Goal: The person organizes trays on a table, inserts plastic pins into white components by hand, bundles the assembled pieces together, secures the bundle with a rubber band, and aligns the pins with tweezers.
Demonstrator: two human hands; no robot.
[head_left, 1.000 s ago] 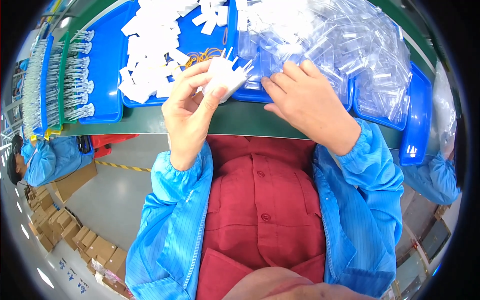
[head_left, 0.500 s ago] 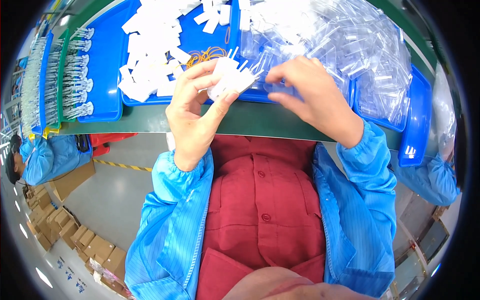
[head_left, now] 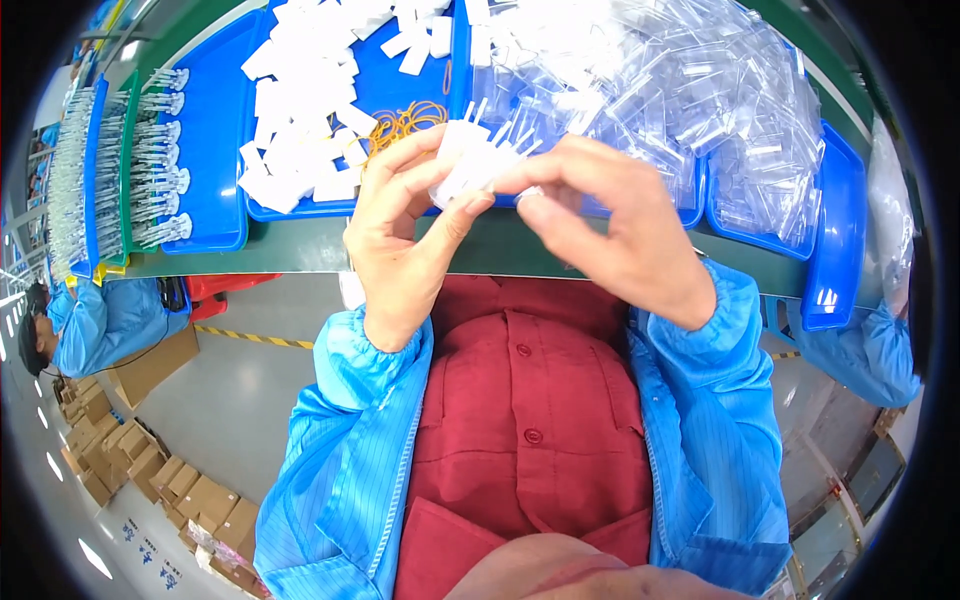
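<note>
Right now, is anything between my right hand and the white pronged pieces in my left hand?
Nothing visible: your right hand is close against the right side of the white pronged pieces that your left hand grips.

Grey floor (head_left: 240, 400) (yellow-black striped tape (head_left: 255, 337) across), green worktable (head_left: 300, 245).

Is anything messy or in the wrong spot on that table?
Maybe the tangled orange bands: they lie in the blue tray beside loose white pieces, so they look odd among all that white. Nothing looks spilled. The white bundle in the left hand is too bright to check for damage.
</note>
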